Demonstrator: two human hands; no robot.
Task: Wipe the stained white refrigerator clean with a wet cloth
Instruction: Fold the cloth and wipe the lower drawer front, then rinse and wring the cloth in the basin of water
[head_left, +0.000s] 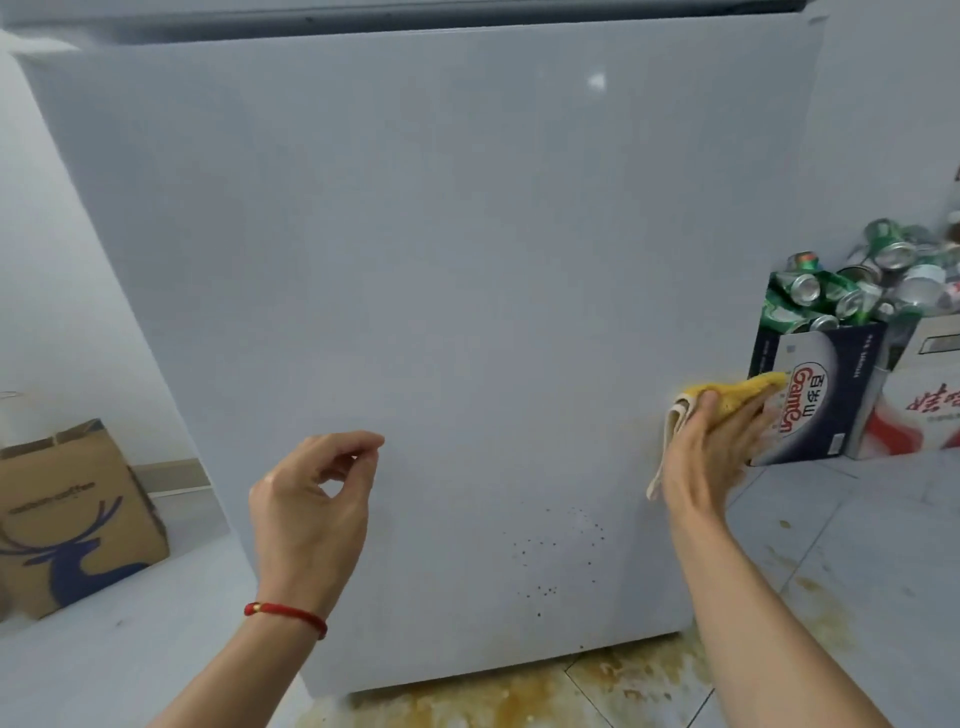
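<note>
Fingers (748, 415) press cloth (727, 397) on refrigerator (441, 260); can-filled box (826, 395) just beside

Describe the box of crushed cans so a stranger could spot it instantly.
Start at the white refrigerator and go to its lower right edge, where the right hand presses a yellow cloth. Just behind stands the dark navy box, heaped with green cans; the neighbouring box is white and red.

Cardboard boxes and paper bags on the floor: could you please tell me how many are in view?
3: a brown paper bag with a blue deer print at far left, a dark blue box of crushed green cans right of the white refrigerator, and a white red-lettered box beside it. Others may be hidden.
</note>
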